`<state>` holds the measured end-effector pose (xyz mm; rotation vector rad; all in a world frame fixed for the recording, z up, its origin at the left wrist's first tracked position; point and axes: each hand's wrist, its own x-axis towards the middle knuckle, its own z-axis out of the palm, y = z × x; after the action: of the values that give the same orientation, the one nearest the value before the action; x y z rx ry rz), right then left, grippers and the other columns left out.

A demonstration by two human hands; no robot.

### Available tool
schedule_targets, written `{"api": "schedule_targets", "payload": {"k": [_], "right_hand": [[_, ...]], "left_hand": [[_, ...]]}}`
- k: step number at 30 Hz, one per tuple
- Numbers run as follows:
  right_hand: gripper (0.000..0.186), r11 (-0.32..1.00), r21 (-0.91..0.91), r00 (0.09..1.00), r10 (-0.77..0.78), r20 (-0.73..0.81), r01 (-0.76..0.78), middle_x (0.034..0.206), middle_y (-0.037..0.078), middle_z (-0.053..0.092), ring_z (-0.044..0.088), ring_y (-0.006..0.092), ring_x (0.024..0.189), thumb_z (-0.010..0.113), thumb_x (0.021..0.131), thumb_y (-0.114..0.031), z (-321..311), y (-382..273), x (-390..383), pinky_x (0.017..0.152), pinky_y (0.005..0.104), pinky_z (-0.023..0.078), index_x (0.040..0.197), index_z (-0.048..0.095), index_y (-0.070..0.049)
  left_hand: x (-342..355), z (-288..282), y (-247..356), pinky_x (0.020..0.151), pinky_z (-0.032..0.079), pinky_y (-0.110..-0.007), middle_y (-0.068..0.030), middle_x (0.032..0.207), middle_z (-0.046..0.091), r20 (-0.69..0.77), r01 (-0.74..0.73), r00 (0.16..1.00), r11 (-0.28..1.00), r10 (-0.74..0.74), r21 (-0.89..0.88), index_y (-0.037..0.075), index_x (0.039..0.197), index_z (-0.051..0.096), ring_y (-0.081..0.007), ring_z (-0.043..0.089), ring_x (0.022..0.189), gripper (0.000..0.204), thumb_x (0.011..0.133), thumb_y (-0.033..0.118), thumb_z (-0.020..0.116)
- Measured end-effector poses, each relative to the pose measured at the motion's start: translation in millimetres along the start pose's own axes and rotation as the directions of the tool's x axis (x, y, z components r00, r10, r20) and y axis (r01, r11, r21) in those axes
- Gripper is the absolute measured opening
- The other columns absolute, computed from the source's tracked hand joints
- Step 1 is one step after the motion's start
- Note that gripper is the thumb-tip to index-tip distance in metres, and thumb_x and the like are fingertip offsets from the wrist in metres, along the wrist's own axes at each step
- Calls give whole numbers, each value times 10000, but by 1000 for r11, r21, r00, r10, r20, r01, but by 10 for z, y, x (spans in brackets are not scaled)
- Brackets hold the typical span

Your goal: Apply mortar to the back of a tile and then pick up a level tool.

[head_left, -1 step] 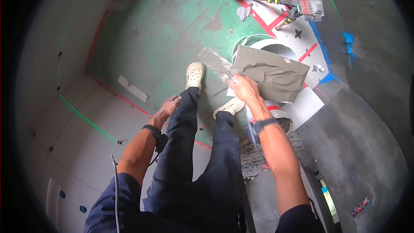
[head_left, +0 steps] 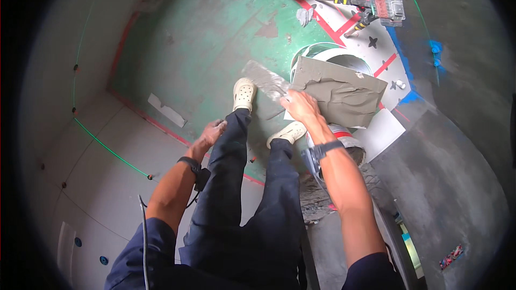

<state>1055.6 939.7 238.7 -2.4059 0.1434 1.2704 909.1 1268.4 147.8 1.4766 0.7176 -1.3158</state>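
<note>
While the right hand [head_left: 299, 104] grips a trowel [head_left: 266, 79] handle, its mortar-smeared blade sticks out up-left over the green floor [head_left: 177, 48], just beside the grey-coated tile [head_left: 338, 92] lying across a white bucket [head_left: 344, 59] rim. Left hand [head_left: 212, 131] holds nothing, fingers loosely curled (resting against the left knee). Hands well apart. Cream clogs [head_left: 244, 94] on both feet. A power mixer [head_left: 376, 9] lies farther off, top right.
</note>
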Motion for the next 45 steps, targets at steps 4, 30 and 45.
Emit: {"api": "schedule_targets", "payload": {"k": [4, 30, 45], "right_hand": [[513, 996, 66, 998, -63, 29, 61, 1096, 245, 614, 590, 379, 1045, 564, 836, -456, -33, 442, 61, 893, 445, 465, 1142, 599, -45], [314, 93, 983, 933, 339, 121, -161, 571, -7, 470, 469, 108, 442, 541, 916, -359, 347, 491, -1143, 383, 262, 397, 835, 562, -56], [260, -202, 958, 865, 420, 274, -205, 550, -7, 476, 426, 82, 380, 582, 895, -356, 1005, 460, -1773, 334, 238, 344, 841, 507, -114]], "left_hand": [[-97, 182, 44, 806, 436, -303, -78, 1017, 608, 9, -8, 1000, 998, 8, -63, 28, 1249, 524, -163, 544, 883, 514, 923, 424, 487], [-256, -63, -182, 908, 437, -330, -146, 1078, 628, 32, -121, 993, 961, 116, 247, -26, 1261, 508, -213, 574, 1018, 490, 932, 335, 484], [-326, 109, 303, 836, 448, -296, -99, 986, 630, 74, -110, 993, 933, 90, 341, -38, 1233, 527, -161, 566, 908, 482, 915, 324, 516]]}}
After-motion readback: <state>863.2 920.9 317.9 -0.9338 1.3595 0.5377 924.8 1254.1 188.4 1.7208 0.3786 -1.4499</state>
